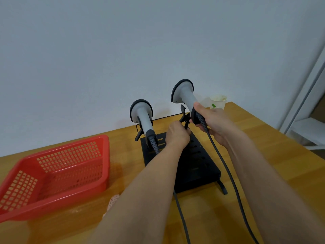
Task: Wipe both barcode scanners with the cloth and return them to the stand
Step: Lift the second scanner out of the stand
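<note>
Two grey barcode scanners with black rims stand over a black perforated stand (198,166). The left scanner (143,117) rests in its holder on the stand, its cable running down toward me. My right hand (213,122) grips the handle of the right scanner (184,94), holding it raised just above the right holder clip (184,118). My left hand (177,134) pinches that black clip. A pinkish cloth (112,201) lies on the table, mostly hidden under my left forearm.
A red plastic mesh basket (52,175) sits at the left on the wooden table (263,155). A paper cup (218,101) stands at the back near the wall. The right scanner's dark cable (228,175) trails down toward me. The table's right edge is close.
</note>
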A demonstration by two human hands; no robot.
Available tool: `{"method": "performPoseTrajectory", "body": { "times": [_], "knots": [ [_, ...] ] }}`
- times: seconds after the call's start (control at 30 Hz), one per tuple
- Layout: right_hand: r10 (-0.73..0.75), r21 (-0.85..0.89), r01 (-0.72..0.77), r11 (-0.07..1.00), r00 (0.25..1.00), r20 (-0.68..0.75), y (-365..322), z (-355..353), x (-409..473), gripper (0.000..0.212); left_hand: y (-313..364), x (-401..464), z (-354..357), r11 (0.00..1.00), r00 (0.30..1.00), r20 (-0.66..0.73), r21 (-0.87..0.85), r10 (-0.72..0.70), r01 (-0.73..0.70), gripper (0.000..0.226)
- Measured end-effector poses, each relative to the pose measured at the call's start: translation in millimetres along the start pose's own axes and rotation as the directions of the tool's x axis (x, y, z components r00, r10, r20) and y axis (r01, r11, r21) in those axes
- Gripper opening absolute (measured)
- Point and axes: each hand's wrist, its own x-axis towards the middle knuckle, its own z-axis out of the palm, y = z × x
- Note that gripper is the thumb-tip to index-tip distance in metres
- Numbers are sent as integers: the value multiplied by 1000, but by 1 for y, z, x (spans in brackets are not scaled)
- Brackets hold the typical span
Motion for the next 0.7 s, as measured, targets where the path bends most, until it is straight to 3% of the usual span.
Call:
{"method": "performPoseTrajectory", "body": {
  "times": [0.2, 0.33, 0.43, 0.57, 0.7],
  "knots": [
    [-48, 12, 48, 999, 999, 23, -8, -6, -10, 44, 4, -3, -14, 1000, 1000, 8, 18, -12, 11, 25],
    [-78, 7, 78, 997, 996, 46, -14, -6, -19, 45, 6, -6, -17, 999, 999, 25, 3, -47, 47, 38],
    [-92, -1, 92, 996, 995, 44, -18, -7, -26, 46, 10, -13, -20, 988, 999, 31, 154, -22, 17, 41],
    [-102, 0, 102, 995, 993, 56, -23, -7, -37, 46, 15, -24, -31, 889, 995, -34, 453, 95, -69, 55],
    [-102, 13, 101, 995, 993, 61, -28, -5, -49, 45, 18, -36, -42, 903, 991, -41, 419, 127, -98, 52]
  ]
}}
